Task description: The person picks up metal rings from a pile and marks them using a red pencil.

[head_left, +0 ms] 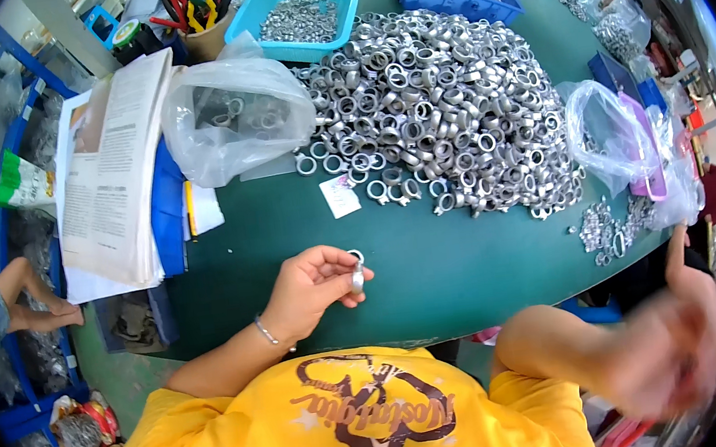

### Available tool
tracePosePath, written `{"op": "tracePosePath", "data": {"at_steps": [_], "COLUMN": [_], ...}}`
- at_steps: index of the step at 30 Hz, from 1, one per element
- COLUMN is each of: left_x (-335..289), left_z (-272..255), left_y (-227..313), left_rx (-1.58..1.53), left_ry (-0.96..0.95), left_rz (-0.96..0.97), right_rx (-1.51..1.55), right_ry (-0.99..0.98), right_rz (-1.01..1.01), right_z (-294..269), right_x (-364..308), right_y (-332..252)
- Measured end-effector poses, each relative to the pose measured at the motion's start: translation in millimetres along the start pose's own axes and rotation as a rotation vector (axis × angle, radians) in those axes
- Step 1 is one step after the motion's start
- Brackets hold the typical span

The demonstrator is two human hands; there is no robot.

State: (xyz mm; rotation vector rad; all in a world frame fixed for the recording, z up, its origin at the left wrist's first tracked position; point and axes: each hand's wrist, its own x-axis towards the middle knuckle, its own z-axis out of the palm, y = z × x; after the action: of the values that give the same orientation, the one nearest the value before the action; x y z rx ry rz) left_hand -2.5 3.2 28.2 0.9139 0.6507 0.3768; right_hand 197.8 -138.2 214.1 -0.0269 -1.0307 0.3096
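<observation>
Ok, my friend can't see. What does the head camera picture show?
The person's left hand holds a silvery ring over a green table, near a big pile of similar rings. The right hand, blurred, is out to the right.

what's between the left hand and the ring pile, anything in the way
Nothing visible blocks the left hand from the ring pile; a white tag lies flat by the pile's near left edge.

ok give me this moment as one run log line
left hand: holding metal ring | right hand: blurred, contents unclear | ring pile: heaped on green table | plastic bag: left of pile
</observation>
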Motion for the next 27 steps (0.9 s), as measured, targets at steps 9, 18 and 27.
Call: {"op": "tracePosePath", "data": {"at_steps": [9, 18, 27], "left_x": [3.8, -8.1, -12.8], "left_z": [5.6, 3.6, 4.5], "left_y": [-6.5, -9.2, -10.6], "left_rx": [-0.113, 0.057, 0.088], "left_ry": [0.126, 0.054, -0.045], "left_rz": [0.022, 0.119, 0.088], "right_rx": [-0.793, -0.788, -0.631], "right_ry": [0.041, -0.059, 0.089], "right_rz": [0.982, 0.907, 0.966], "right_z": [-51.8, -47.8, -46.6], "right_x": [-161.4, -183.4, -191.6], "right_y": [81.3, 82.9, 74.6]}}
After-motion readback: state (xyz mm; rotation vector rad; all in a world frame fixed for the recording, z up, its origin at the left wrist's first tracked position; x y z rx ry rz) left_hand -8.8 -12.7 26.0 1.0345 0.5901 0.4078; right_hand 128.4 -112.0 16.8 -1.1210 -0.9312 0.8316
